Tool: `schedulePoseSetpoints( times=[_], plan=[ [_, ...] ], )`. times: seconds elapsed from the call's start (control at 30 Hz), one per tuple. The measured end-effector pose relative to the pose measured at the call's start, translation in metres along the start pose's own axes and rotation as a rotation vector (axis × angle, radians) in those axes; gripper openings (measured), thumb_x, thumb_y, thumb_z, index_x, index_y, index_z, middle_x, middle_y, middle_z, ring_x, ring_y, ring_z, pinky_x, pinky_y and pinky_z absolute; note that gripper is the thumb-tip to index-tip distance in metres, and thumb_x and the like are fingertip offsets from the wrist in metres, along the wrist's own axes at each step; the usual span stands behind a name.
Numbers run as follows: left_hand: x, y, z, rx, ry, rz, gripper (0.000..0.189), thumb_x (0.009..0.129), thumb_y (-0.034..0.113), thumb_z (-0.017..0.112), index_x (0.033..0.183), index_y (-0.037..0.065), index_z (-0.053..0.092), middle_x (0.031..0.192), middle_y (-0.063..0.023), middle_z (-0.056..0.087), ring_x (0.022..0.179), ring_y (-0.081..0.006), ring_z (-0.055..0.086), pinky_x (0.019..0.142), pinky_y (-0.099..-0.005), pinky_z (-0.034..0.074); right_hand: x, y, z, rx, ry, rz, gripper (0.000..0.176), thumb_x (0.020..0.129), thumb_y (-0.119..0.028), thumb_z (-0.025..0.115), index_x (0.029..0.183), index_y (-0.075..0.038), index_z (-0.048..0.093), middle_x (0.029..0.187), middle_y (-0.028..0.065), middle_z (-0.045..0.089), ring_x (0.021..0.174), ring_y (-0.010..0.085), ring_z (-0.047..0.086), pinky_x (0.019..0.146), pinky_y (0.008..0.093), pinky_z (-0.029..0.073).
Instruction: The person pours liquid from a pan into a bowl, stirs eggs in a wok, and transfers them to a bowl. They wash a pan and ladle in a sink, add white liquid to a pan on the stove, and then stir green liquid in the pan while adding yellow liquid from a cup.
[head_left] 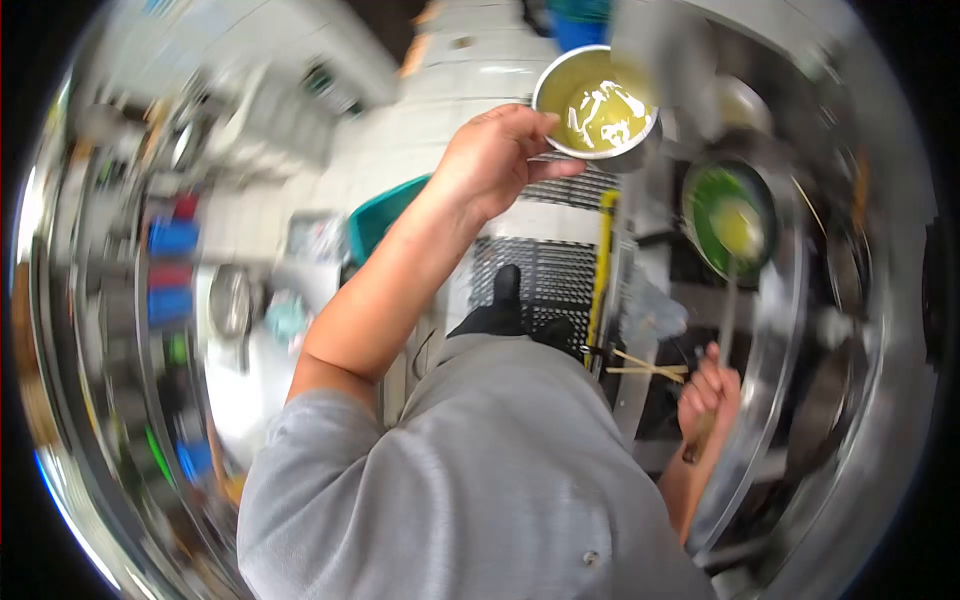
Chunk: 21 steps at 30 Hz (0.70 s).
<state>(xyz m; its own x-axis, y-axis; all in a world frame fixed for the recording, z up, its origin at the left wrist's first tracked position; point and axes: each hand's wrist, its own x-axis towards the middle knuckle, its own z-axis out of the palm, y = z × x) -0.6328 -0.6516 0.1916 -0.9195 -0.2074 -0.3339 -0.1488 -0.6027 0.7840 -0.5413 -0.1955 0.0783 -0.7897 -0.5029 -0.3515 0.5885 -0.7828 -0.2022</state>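
Note:
My left hand (pixel 505 150) grips the rim of a round metal bowl (pixel 540 95), thumb at the edge and fingers beneath. Glossy yellow-green liquid (pixel 590 110) fills much of the bowl, which I hold out at the upper middle. Lower right, my right hand (pixel 708 398) is closed around the handle of a long ladle (pixel 731 305). The ladle's head, with pale yellow liquid in it, overlaps a dark frying pan (pixel 768 200) on the stove. Bright green contents (pixel 707 215) coat the inside of that pan.
Two crossed wooden sticks (pixel 645 369) and a crumpled clear plastic bag (pixel 652 312) lie by the stove. Another pan (pixel 745 105) stands farther back. A perforated black mat (pixel 540 265) covers the floor by my feet. Left are a teal tub (pixel 372 225) and shelves with blue bins (pixel 172 237).

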Motion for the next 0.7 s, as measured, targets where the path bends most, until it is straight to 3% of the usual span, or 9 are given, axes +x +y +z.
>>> schedulePoseSetpoints(
  times=[0.07,0.2,0.27,0.33,0.43,0.5,0.57,0.63,0.7],
  plan=[
    [-0.066,0.024,-0.056,0.088,0.159,0.099,0.011,0.099,0.006,0.065,0.089,0.002,0.06,0.087,-0.0033,0.058,0.081,-0.016,0.063,0.088,-0.0507,0.067,0.004,-0.002,0.002,0.005,-0.055,0.034,0.037,0.109,-0.014,0.044,0.14,0.006,0.047,0.083,0.0032,0.049,0.061,0.0105,0.049,0.054,0.0277,0.042],
    [-0.191,0.022,-0.178,0.133,0.639,0.241,0.01,0.099,0.008,0.065,0.092,0.003,0.06,0.083,-0.0002,0.051,0.078,-0.0117,0.059,0.087,-0.048,0.067,0.013,-0.01,0.002,-0.112,-0.018,0.031,0.035,0.109,-0.011,0.043,0.137,0.01,0.046,0.085,0.004,0.05,0.062,0.0094,0.049,0.053,0.0262,0.042],
    [-0.255,0.013,-0.235,0.173,0.859,0.219,0.006,0.098,0.007,0.065,0.096,0.002,0.061,0.086,-0.0004,0.053,0.081,-0.0142,0.062,0.091,-0.0479,0.067,0.016,-0.015,0.004,-0.142,0.006,0.051,0.034,0.109,-0.01,0.043,0.136,0.011,0.044,0.086,0.0052,0.05,0.061,0.0099,0.049,0.052,0.0255,0.042],
    [-0.312,-0.009,-0.29,0.068,1.059,0.235,0.007,0.097,0.006,0.064,0.099,0.0,0.061,0.092,-0.0064,0.06,0.082,-0.0189,0.064,0.091,-0.0495,0.067,0.022,-0.023,0.004,-0.154,0.026,0.067,0.033,0.107,-0.006,0.043,0.135,0.011,0.044,0.085,0.0057,0.05,0.06,0.0102,0.048,0.052,0.025,0.043],
    [-0.4,-0.07,-0.385,-0.135,1.332,0.372,0.009,0.097,0.005,0.063,0.102,-0.002,0.061,0.1,-0.0124,0.063,0.092,-0.0243,0.068,0.091,-0.0511,0.066,0.028,-0.025,0.013,-0.21,0.043,0.066,0.032,0.105,-0.003,0.044,0.133,0.013,0.044,0.084,0.005,0.048,0.059,0.0097,0.047,0.052,0.0243,0.043],
    [-0.461,-0.108,-0.426,-0.271,1.488,0.441,0.014,0.096,0.004,0.062,0.106,-0.005,0.061,0.105,-0.0149,0.064,0.098,-0.0264,0.068,0.082,-0.049,0.069,0.03,-0.022,0.026,-0.214,0.046,0.079,0.031,0.104,-0.002,0.044,0.131,0.014,0.044,0.083,0.0044,0.048,0.059,0.0092,0.046,0.052,0.0238,0.042],
    [-0.522,-0.147,-0.455,-0.382,1.632,0.466,0.022,0.097,0.005,0.06,0.115,-0.008,0.06,0.108,-0.0163,0.064,0.099,-0.0287,0.068,0.079,-0.0454,0.07,0.029,-0.02,0.034,-0.216,0.073,0.032,0.029,0.105,-0.002,0.045,0.127,0.015,0.044,0.08,0.0015,0.046,0.058,0.0076,0.045,0.052,0.0218,0.042],
    [-0.563,-0.171,-0.455,-0.561,1.802,0.572,0.029,0.098,0.006,0.059,0.122,-0.011,0.058,0.112,-0.0181,0.065,0.101,-0.0305,0.069,0.079,-0.0438,0.071,0.036,-0.037,0.034,-0.165,0.055,0.078,0.03,0.106,-0.005,0.042,0.129,0.014,0.043,0.077,0.0011,0.046,0.061,0.0097,0.047,0.055,0.0258,0.043],
    [-0.601,-0.196,-0.461,-0.686,2.053,0.622,0.033,0.098,0.006,0.06,0.126,-0.012,0.057,0.117,-0.0199,0.065,0.103,-0.0326,0.069,0.079,-0.0442,0.07,0.035,-0.035,0.035,-0.227,0.073,0.007,0.03,0.106,-0.004,0.042,0.13,0.013,0.042,0.076,0.0002,0.045,0.063,0.0101,0.049,0.055,0.0255,0.043]
  ],
)
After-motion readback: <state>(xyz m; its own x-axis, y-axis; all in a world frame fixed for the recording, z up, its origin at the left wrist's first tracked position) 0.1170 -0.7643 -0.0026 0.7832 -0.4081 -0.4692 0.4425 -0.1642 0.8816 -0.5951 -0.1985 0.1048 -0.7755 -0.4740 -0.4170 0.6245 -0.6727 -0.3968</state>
